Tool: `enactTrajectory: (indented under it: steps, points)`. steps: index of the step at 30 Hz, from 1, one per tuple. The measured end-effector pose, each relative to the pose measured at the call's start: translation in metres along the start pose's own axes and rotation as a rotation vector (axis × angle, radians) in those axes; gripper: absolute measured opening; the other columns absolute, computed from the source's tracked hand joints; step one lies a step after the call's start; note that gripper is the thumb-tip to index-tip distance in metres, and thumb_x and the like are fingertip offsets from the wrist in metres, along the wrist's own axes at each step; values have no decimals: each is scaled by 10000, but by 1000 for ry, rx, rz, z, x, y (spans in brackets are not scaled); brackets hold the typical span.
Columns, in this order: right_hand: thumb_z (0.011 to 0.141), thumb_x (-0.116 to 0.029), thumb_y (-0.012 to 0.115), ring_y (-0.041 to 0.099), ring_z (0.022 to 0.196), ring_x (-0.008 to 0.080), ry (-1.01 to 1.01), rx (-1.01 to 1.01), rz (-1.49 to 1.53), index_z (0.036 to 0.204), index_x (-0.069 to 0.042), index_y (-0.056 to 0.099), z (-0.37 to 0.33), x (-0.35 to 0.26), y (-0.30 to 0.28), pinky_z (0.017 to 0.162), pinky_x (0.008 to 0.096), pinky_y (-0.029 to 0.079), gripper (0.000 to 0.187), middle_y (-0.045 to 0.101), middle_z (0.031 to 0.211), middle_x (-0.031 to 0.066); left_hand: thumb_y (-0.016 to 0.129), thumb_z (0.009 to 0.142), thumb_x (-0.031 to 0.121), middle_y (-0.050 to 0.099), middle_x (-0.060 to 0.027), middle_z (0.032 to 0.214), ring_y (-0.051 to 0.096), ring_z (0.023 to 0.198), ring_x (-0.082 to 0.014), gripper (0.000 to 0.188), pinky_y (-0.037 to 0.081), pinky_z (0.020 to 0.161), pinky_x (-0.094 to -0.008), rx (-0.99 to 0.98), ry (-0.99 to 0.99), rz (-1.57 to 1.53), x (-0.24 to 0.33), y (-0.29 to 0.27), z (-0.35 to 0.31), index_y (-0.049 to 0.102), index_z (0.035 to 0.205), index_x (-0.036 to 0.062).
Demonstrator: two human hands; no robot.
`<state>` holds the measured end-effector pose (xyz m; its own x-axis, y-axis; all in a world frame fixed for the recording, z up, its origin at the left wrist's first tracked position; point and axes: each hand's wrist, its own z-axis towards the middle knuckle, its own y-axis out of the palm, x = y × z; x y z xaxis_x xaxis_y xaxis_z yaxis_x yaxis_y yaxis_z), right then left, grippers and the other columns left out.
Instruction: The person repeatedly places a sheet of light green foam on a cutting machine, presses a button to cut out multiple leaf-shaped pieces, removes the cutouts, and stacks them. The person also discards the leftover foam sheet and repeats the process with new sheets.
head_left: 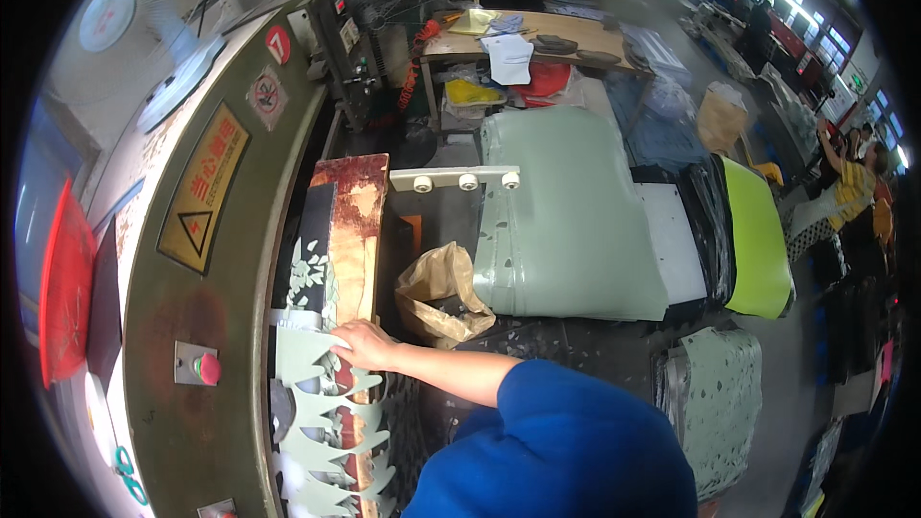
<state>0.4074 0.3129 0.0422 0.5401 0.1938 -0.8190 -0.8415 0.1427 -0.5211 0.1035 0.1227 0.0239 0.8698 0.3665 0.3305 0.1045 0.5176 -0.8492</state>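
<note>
My right hand (365, 344) reaches in from the lower middle, out of a blue sleeve. Its fingers are closed on the upper end of a grey-green sheet (302, 353). Rows of cut-outs leave jagged, tooth-like strips along the sheet, which runs down to the lower edge of the head view. Beneath it lies a worn wooden board (360, 230) with red paint flaking off. Small grey-green scraps (307, 269) are strewn on the dark surface past the hand. My left hand is not in view.
A green machine (221, 297) with a red push button (206, 368) stands along the left. A metal arm with rollers (467, 181) juts out above a brown paper bag (446, 293). Beyond are stacked grey-green sheets (576, 221), a wooden table (614, 48) and other people.
</note>
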Motion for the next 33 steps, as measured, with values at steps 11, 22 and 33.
enactTrajectory:
  steps: [11,22,33]
  points:
    - [484,-441,826,399,1191,445,-657,-335,-48,1277,-86,531,-32,-50,25,991,540,366,918,372,1340,309,487,986,280,463,-267,1332,470,1206,-387,454,386,1030,-458,-45,-85,121,-20,-9,-24,455,1343,1]
    - [784,-349,749,608,1059,258,172,-600,735,1308,-47,527,-26,-33,9,993,392,449,645,621,1168,66,506,969,157,553,-167,1206,545,1050,-248,363,446,924,-365,-68,-514,-724,-18,-19,-22,491,1285,-23]
    - [984,-288,511,558,1007,181,557,-168,1352,1255,21,497,-71,-72,-23,903,359,442,412,596,1100,76,568,901,114,612,-193,721,625,600,-336,344,510,543,-402,-81,328,-674,190,-37,26,495,1224,21]
